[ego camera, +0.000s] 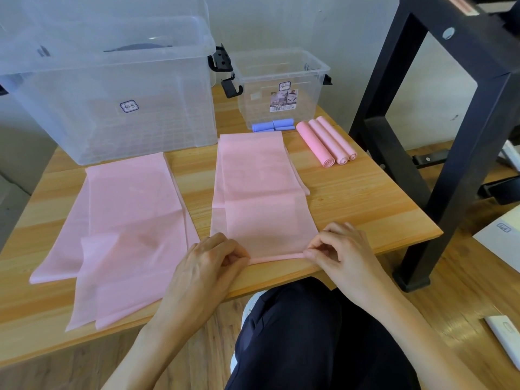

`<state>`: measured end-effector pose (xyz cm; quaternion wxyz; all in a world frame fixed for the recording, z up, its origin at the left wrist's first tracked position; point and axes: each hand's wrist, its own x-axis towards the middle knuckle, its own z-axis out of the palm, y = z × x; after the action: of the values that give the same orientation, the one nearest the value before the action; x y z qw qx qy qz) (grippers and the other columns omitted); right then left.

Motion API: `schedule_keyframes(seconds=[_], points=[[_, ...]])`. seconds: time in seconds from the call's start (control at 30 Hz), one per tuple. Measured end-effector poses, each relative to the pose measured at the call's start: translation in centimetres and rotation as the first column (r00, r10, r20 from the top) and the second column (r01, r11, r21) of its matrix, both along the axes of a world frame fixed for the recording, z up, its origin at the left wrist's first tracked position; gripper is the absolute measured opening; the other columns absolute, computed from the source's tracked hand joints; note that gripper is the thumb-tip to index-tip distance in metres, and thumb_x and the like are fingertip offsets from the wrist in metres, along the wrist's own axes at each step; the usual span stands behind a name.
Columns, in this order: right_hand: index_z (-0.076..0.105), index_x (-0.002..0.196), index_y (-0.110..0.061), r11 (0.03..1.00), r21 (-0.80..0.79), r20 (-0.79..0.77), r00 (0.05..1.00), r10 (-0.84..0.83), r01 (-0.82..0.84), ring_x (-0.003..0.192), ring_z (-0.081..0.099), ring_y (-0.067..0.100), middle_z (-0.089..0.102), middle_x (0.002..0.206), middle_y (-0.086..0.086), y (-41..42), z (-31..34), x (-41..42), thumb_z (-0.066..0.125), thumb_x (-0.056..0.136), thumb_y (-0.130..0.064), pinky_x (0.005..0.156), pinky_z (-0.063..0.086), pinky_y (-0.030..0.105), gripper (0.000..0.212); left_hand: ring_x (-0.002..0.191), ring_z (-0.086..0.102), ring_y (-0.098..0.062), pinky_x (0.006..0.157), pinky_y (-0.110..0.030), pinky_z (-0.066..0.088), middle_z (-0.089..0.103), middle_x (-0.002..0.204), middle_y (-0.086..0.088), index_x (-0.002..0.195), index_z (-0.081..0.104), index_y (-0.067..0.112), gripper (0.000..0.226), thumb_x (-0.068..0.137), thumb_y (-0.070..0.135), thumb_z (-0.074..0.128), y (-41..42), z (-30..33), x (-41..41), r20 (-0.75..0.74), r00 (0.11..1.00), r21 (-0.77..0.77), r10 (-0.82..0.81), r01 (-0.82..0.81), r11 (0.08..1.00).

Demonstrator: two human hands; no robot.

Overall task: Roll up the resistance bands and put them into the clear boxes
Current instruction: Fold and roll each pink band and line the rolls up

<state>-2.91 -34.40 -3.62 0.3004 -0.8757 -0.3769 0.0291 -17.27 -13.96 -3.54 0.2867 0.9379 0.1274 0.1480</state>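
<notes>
The pink resistance band [261, 192] lay flat on the wooden counter [365, 209], its long axis running straight away from the person toward the small clear box [281, 88], with its far end just short of that box. Its near end had been turned over into a thin rolled edge [277, 258] lying crosswise, parallel to the counter's front edge, and that was where both hands met it. The left hand [205, 266] pinched the left end of the rolled edge, fingers curled onto it; the right hand [337, 251] pinched the right end in the same way, fingertips bent down onto the roll. Neither hand was nearer than the other: they sat level, one at each end, with the bare length of the roll between them. So the unrolled stretch of band lay entirely ahead of the fingers, and the roll would likely have to travel forward along that axis, away from the body, both ends kept in step or the roll would probably skew into a cone. A second flat pink band [126, 220] lay to the left, overhanging the counter's front edge, in front of the large clear box [112, 94]. Three finished pink rolls [326, 142] rested to the right of the small box, and blue rolls [273, 125] showed low at that box's front; whether inside or just against it could not be told.
</notes>
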Motion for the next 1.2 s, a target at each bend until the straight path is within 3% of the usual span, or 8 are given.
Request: schedule_keyframes(seconds=[0.2, 0.3, 0.43, 0.57, 0.73, 0.97, 1.1, 1.2], points=[[0.065, 0.07, -0.024, 0.99, 0.102, -0.001, 0.995, -0.095, 0.095, 0.089, 0.044, 0.003, 0.053, 0.077, -0.012, 0.6, -0.4, 0.0, 0.077, 0.079, -0.033, 0.085, 0.031, 0.026, 0.017, 0.083, 0.055, -0.006, 0.068, -0.015, 0.042, 0.057, 0.084, 0.017, 0.081, 0.062, 0.036, 0.016, 0.088, 0.023, 0.069, -0.1, -0.1, 0.0, 0.045, 0.998, 0.013, 0.042, -0.042, 0.999], [0.071, 0.073, -0.023, 0.988, 0.149, 0.003, 0.999, -0.05, 0.049, 0.089, 0.048, 0.006, 0.057, 0.08, -0.012, 0.0, -0.9, 0.2, 0.072, 0.078, -0.039, 0.087, 0.031, 0.02, 0.017, 0.08, 0.056, -0.005, 0.067, -0.016, 0.042, 0.057, 0.084, 0.018, 0.083, 0.063, 0.033, 0.011, 0.088, 0.026, 0.07, -0.1, 0.0, -0.3, 0.053, 0.998, 0.062, 0.028, -0.031, 0.998], [0.073, 0.077, -0.025, 0.982, 0.186, -0.023, 1.0, -0.011, 0.015, 0.091, 0.051, 0.01, 0.058, 0.082, -0.011, -0.4, -0.8, 0.4, 0.07, 0.078, -0.04, 0.088, 0.031, 0.019, 0.015, 0.088, 0.057, -0.005, 0.072, -0.022, 0.046, 0.055, 0.093, 0.021, 0.089, 0.065, 0.038, 0.005, 0.092, 0.034, 0.065, 0.2, -0.2, -0.6, 0.038, 0.999, 0.003, -0.012, 0.012, 1.0], [0.069, 0.078, -0.024, 0.996, 0.092, -0.015, 1.0, -0.007, 0.009, 0.092, 0.044, 0.009, 0.056, 0.084, -0.011, -0.1, -0.4, 0.6, 0.06, 0.084, -0.042, 0.085, 0.029, 0.019, 0.021, 0.087, 0.057, -0.006, 0.073, -0.025, 0.049, 0.056, 0.09, 0.019, 0.086, 0.066, 0.035, 0.01, 0.092, 0.034, 0.058, 0.3, 0.0, 0.0, 0.038, 0.999, -0.042, 0.007, -0.006, 0.999], [0.066, 0.076, -0.026, 0.999, -0.005, -0.027, 0.999, -0.046, 0.046, 0.089, 0.043, 0.007, 0.056, 0.083, -0.014, 0.5, 0.4, 0.7, 0.07, 0.086, -0.033, 0.086, 0.026, 0.027, 0.013, 0.085, 0.055, -0.007, 0.073, -0.03, 0.049, 0.057, 0.085, 0.016, 0.082, 0.064, 0.032, 0.012, 0.091, 0.024, 0.061, 0.3, 0.3, 0.3, 0.002, 0.999, -0.044, 0.036, -0.036, 0.998], [0.07, 0.073, -0.022, 0.982, 0.144, 0.011, 0.992, -0.123, 0.12, 0.087, 0.048, 0.01, 0.057, 0.079, -0.012, 0.3, -0.8, 0.3, 0.079, 0.077, -0.032, 0.082, 0.028, 0.027, 0.014, 0.081, 0.057, -0.004, 0.065, -0.023, 0.048, 0.059, 0.084, 0.018, 0.084, 0.062, 0.033, 0.01, 0.088, 0.026, 0.068, 0.1, -0.2, 0.3, 0.078, 0.991, 0.028, 0.111, -0.114, 0.993], [0.075, 0.078, -0.022, 0.975, 0.201, 0.052, 0.993, -0.104, 0.091, 0.087, 0.05, 0.011, 0.059, 0.082, -0.012, -0.5, -1.4, 0.1, 0.08, 0.075, -0.033, 0.087, 0.03, 0.017, 0.012, 0.082, 0.055, -0.007, 0.068, -0.02, 0.044, 0.056, 0.087, 0.017, 0.084, 0.066, 0.032, 0.008, 0.09, 0.027, 0.068, -0.1, -0.4, -0.2, 0.098, 0.994, 0.085, 0.054, -0.062, 0.994], [0.075, 0.081, -0.021, 0.978, 0.19, 0.069, 0.993, -0.099, 0.084, 0.088, 0.049, 0.013, 0.058, 0.083, -0.01, -0.3, -1.4, 0.3, 0.076, 0.08, -0.031, 0.087, 0.03, 0.02, 0.01, 0.083, 0.054, -0.008, 0.068, -0.022, 0.044, 0.055, 0.089, 0.016, 0.085, 0.069, 0.031, 0.007, 0.09, 0.031, 0.065, 0.1, -0.4, -0.2, 0.102, 0.993, 0.087, 0.059, -0.068, 0.994]])
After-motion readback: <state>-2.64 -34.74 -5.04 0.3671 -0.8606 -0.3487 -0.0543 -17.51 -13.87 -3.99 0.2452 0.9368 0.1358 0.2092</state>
